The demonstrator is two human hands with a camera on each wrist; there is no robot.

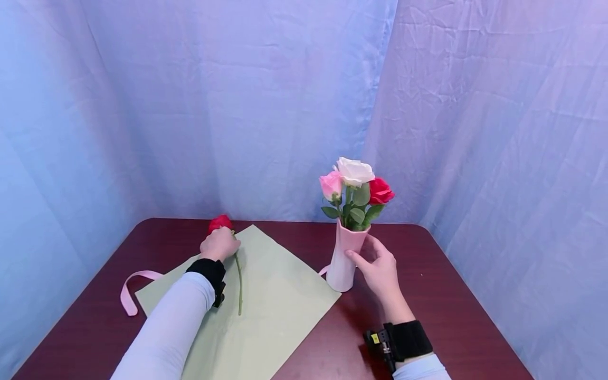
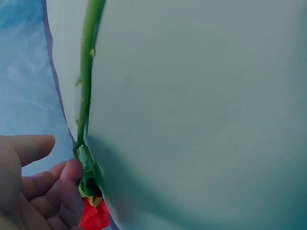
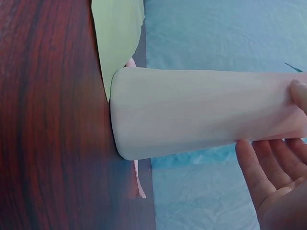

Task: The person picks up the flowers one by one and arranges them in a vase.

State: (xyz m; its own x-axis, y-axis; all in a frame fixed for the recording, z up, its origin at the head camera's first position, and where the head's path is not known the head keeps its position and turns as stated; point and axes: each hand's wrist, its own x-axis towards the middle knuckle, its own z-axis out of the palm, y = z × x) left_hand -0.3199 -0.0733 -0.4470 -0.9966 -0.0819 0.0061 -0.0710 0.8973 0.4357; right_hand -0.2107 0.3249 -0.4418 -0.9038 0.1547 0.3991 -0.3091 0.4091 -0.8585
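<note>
In the head view my left hand (image 1: pixel 220 244) is beside a red rose (image 1: pixel 220 222) that lies on a sheet of pale green wrapping paper (image 1: pixel 280 295). The left wrist view shows its curled fingertips at the rose's stem (image 2: pixel 85 96), just by the bloom, while the thumb stands apart from the stem. My right hand (image 1: pixel 381 266) holds a pink-and-white vase (image 1: pixel 343 264) near its upper part, thumb on one side and fingers on the other. The vase stands upright with a white rose (image 1: pixel 355 171), a pink rose (image 1: pixel 331 186) and a red rose (image 1: pixel 381 191) in it.
A pink ribbon (image 1: pixel 127 295) sticks out from under the paper at the left, and another bit shows beside the vase. The dark wood table (image 1: pixel 456 316) ends at a pale blue curtain (image 1: pixel 285 105) behind and at both sides.
</note>
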